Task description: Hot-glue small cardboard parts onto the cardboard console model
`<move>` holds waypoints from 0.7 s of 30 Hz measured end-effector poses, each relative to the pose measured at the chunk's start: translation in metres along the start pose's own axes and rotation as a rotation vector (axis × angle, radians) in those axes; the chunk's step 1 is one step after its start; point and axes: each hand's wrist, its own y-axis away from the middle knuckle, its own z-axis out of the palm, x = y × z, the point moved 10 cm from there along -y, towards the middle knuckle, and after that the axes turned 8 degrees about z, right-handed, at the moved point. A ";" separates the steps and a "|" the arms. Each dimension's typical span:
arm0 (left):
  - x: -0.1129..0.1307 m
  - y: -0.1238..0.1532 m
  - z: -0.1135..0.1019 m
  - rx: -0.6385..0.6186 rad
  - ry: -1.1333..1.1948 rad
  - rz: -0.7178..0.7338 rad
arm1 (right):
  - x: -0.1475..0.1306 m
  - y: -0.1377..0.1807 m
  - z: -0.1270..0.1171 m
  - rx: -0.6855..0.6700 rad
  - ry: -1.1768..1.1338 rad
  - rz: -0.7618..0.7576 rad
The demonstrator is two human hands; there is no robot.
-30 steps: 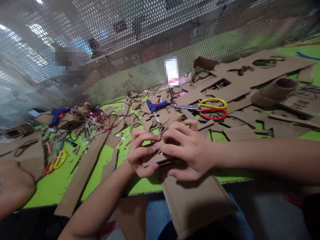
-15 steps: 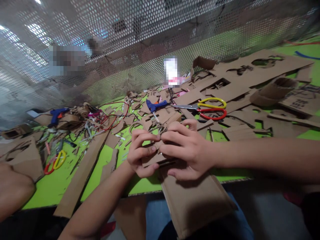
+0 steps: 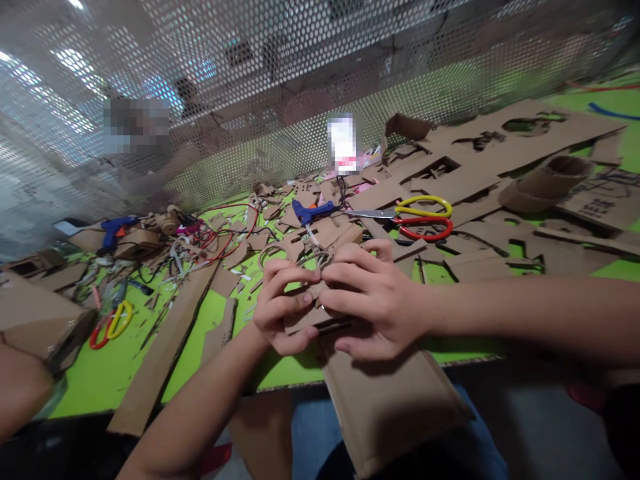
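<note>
Between my two hands is a small cardboard piece (image 3: 313, 319), partly covered by fingers. My left hand (image 3: 285, 303) grips its left side, thumb below and fingers on top. On its right side lies my right hand (image 3: 375, 300), fingers bent over the top and thumb underneath. Below them a larger cardboard panel (image 3: 395, 400) slopes down from the table edge toward my lap; whether it joins the small piece is hidden. Just beyond my hands lie a blue glue gun (image 3: 313, 212) and scissors (image 3: 425, 217) with yellow and red handles.
Cardboard scraps cover much of the green table (image 3: 200, 353). A long cardboard strip (image 3: 165, 353) overhangs its front edge. Second scissors (image 3: 110, 325) and another blue glue gun (image 3: 116, 230) lie left. A perforated metal screen (image 3: 280, 87) stands behind. Another person's arm (image 3: 23, 393) reaches in left.
My hands and the small cardboard piece stay almost still. At the left, the other person's arm has shifted, and a cardboard piece there has been lifted and tilted.
</note>
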 end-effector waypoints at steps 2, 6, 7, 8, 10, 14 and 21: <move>0.000 0.000 0.000 0.003 0.010 -0.006 | 0.000 0.000 0.000 0.001 0.000 0.002; 0.001 0.001 -0.001 0.011 0.026 0.002 | 0.001 0.001 -0.001 0.012 -0.006 0.003; 0.001 0.001 0.000 0.007 0.026 0.001 | 0.002 0.001 -0.001 0.016 -0.010 0.003; 0.001 0.002 0.000 0.004 0.026 -0.003 | 0.002 0.001 -0.001 0.020 -0.012 0.002; 0.000 0.003 0.000 0.006 0.033 -0.008 | 0.002 0.001 -0.001 0.024 -0.016 0.002; 0.000 0.005 -0.001 0.021 0.058 -0.007 | 0.002 0.001 0.000 0.021 -0.017 0.005; 0.002 0.002 -0.001 0.032 0.074 0.001 | 0.001 -0.001 -0.002 0.041 -0.015 -0.008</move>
